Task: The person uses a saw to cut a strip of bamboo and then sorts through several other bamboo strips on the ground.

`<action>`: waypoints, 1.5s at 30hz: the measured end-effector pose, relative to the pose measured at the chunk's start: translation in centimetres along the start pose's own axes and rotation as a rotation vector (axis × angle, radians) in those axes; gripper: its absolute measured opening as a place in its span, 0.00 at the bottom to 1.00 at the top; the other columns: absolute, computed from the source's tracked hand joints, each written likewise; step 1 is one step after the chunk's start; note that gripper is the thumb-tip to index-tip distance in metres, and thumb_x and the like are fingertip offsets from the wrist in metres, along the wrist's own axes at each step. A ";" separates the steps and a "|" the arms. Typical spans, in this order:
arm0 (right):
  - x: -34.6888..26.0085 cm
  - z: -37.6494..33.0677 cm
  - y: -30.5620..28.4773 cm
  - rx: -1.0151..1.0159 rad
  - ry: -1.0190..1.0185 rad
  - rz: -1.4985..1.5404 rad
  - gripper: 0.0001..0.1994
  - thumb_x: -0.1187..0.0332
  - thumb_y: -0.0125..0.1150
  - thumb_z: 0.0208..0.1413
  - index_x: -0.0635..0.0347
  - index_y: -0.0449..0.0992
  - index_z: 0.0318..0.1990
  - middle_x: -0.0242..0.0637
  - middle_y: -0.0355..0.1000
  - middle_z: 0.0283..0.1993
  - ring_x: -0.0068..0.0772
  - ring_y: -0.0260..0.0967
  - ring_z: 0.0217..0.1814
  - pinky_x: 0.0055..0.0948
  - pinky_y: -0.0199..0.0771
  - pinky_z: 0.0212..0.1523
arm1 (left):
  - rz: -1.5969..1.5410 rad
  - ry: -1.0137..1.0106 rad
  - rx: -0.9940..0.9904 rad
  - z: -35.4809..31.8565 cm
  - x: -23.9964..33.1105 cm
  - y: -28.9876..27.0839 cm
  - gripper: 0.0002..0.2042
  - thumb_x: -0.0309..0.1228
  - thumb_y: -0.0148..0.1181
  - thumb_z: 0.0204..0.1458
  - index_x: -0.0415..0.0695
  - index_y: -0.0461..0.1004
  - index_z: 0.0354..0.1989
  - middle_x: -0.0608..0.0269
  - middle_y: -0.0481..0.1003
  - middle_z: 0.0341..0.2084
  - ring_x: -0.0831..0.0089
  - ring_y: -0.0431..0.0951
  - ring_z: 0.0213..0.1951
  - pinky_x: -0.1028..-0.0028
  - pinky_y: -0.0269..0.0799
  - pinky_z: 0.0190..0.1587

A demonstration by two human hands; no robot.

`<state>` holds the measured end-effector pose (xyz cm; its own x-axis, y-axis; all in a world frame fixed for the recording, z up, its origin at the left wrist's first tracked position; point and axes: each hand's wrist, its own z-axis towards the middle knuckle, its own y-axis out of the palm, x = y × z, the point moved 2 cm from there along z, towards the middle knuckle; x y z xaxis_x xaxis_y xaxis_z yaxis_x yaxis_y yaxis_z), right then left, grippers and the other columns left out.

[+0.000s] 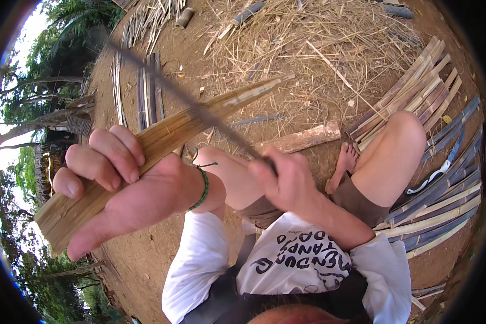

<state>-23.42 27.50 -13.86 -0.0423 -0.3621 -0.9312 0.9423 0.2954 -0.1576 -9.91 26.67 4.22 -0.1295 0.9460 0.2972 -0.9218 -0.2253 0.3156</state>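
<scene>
Now gripping a tapered wood piece (170, 132) in the left hand (140, 189), with fingers wrapped over one edge and thumb stretched along the other; arm reached out leftward. Clutching a long dark blade (202, 111) in the closed right hand (287, 178), slanted across the wood; contact impossible to tell. Below, brown earth (146, 264), with a log (302, 138) near the bare foot (344, 164); farther off, straw-like shavings (308, 38) and leafy trees (24, 264).

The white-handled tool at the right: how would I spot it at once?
Start from the person's bent right knee and look right to the split strips fanned out on the ground. Among them lies the white-handled tool, its slim blue part pointing up the picture. Its curved white handle sets it apart from the straighter, dark or tan strips.
</scene>
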 end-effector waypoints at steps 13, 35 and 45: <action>1.7 -0.4 -0.7 -0.039 0.212 -0.007 0.18 0.58 0.57 0.62 0.66 0.73 0.30 0.52 0.66 0.17 0.61 0.67 0.21 0.47 0.68 0.28 | 0.014 0.030 0.014 -0.2 0.1 -0.4 0.37 0.76 0.38 0.50 0.48 0.62 0.27 0.72 0.53 0.16 0.81 0.48 0.15 0.80 0.41 0.17; 4.3 -1.0 0.0 0.009 0.198 -0.063 0.21 0.55 0.53 0.65 0.67 0.72 0.29 0.49 0.64 0.14 0.56 0.70 0.19 0.45 0.68 0.22 | 0.182 0.049 0.141 0.6 -0.2 -1.2 0.35 0.74 0.38 0.54 0.49 0.58 0.22 0.72 0.51 0.13 0.81 0.47 0.14 0.80 0.41 0.16; 14.2 -1.8 -0.6 0.068 0.488 -0.080 0.22 0.55 0.54 0.64 0.67 0.73 0.27 0.52 0.69 0.18 0.57 0.72 0.23 0.43 0.69 0.25 | 0.122 0.042 0.077 0.0 0.1 -0.6 0.36 0.75 0.38 0.52 0.48 0.59 0.23 0.72 0.51 0.14 0.81 0.48 0.15 0.80 0.42 0.18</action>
<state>-25.18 23.80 -27.54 -0.2504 0.0799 -0.9648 0.9486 0.2194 -0.2280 -9.42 26.89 4.06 -0.2560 0.9189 0.3001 -0.8675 -0.3554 0.3481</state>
